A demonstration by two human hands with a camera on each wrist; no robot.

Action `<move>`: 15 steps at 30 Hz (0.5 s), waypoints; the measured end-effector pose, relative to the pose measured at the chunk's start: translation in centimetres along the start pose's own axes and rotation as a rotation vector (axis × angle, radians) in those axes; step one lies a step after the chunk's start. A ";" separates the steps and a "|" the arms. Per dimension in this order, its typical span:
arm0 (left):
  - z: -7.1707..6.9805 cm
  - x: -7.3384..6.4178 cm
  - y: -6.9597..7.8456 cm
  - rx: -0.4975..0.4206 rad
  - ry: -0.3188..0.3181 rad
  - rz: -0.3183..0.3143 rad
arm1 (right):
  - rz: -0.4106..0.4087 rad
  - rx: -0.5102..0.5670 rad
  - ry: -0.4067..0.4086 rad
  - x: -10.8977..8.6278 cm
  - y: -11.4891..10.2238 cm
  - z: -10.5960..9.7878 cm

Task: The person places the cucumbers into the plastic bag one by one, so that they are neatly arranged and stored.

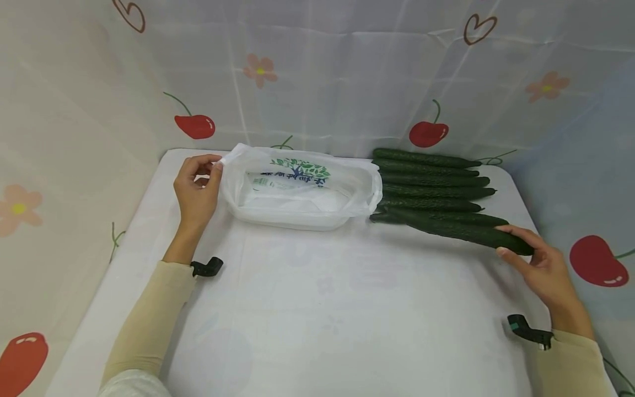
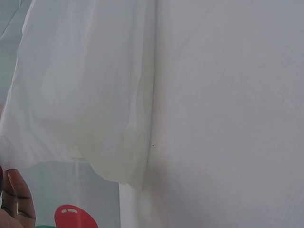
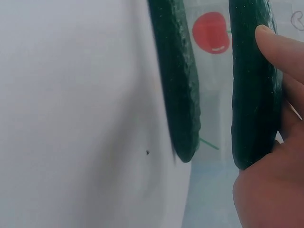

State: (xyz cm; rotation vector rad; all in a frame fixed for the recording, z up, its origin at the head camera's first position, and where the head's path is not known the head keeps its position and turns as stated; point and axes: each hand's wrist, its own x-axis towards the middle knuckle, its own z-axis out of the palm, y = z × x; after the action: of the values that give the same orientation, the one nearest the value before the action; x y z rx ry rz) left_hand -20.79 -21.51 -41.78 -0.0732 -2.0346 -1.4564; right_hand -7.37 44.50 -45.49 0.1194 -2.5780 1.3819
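A white plastic bag (image 1: 292,218) with a green tree print lies at the back of the table, its mouth spread wide. My left hand (image 1: 197,190) pinches the bag's left edge between thumb and fingers; the left wrist view shows the bag's pale side (image 2: 80,90) and part of that hand (image 2: 18,199). My right hand (image 1: 545,270) grips the right end of a dark green cucumber (image 1: 456,230). Its gripped end is raised off the table, as the right wrist view shows, beside another cucumber (image 3: 175,80) lying on the table.
Several more cucumbers (image 1: 436,181) lie side by side right of the bag, their left ends at its edge. The white table (image 1: 317,314) meets a printed curtain (image 1: 342,82) at the back and sides. Each wrist wears a black camera mount (image 1: 208,267).
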 end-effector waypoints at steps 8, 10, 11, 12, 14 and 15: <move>-0.1 -0.1 0.0 0.008 -0.007 -0.003 | -0.042 0.150 0.033 0.9 -1.8 0.7; -0.2 -0.1 0.0 0.004 -0.006 -0.002 | -0.069 0.201 0.038 1.2 -2.0 1.0; -0.2 -0.1 0.0 0.003 -0.005 -0.001 | -0.082 0.234 0.039 1.4 -2.1 1.2; -0.2 -0.1 -0.1 0.001 -0.005 -0.001 | -0.098 0.266 0.037 1.5 -2.1 1.4; -0.2 -0.1 -0.1 -0.002 -0.005 0.000 | -0.127 0.326 0.034 1.9 -2.2 1.6; -0.2 -0.1 0.0 -0.004 -0.004 0.001 | -0.137 0.337 0.036 2.1 -2.3 1.8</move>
State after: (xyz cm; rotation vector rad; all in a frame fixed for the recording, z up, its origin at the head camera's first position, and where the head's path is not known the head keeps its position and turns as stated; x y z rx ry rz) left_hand -20.68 -21.66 -41.82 -0.0787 -2.0347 -1.4613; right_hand -9.26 41.77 -44.08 0.3143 -2.2390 1.7332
